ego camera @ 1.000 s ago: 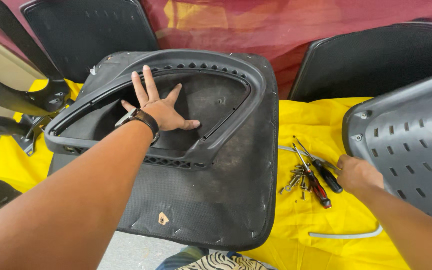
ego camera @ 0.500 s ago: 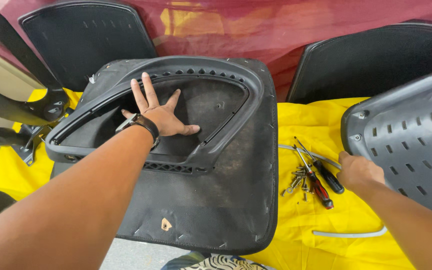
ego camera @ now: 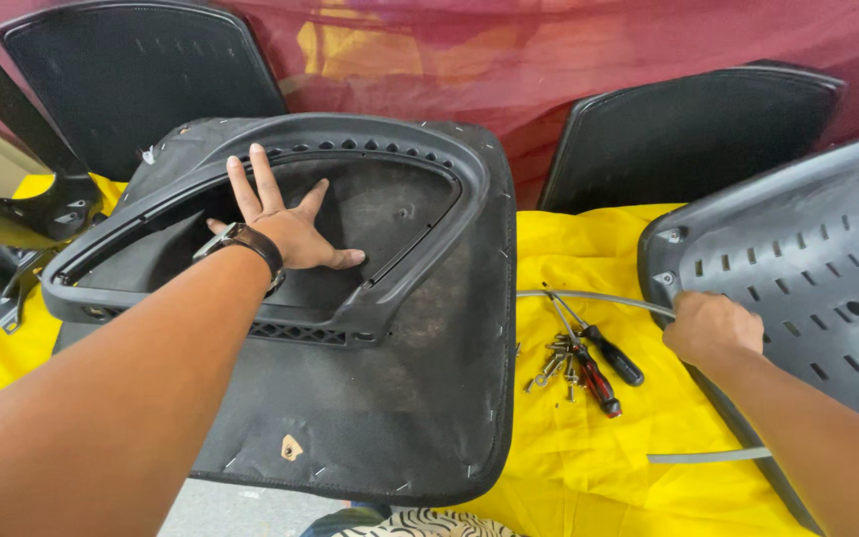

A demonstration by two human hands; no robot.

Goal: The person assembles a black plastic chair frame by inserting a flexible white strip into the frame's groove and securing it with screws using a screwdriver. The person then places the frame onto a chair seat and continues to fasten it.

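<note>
My left hand [ego camera: 285,221], with a dark watch on the wrist, lies flat with fingers spread inside the black plastic frame [ego camera: 390,298] that sits on a black fabric chair seat [ego camera: 420,398]. My right hand [ego camera: 710,326] is closed on the edge of a grey perforated plastic chair shell [ego camera: 807,278] at the right, where a thin grey strip [ego camera: 589,297] runs out to the left. Between the two lie screwdrivers [ego camera: 594,363] with black and red handles and several loose screws [ego camera: 547,366] on the yellow cloth [ego camera: 569,457].
Two black mesh chair backs [ego camera: 141,70] [ego camera: 688,134] lean against a dark red wall. Black chair arm parts [ego camera: 32,199] lie at the far left. Another grey strip [ego camera: 708,455] lies on the cloth near my right forearm.
The view has shifted slightly; my right hand has moved up along the grey shell's edge. The left hand stays flat inside the frame.
</note>
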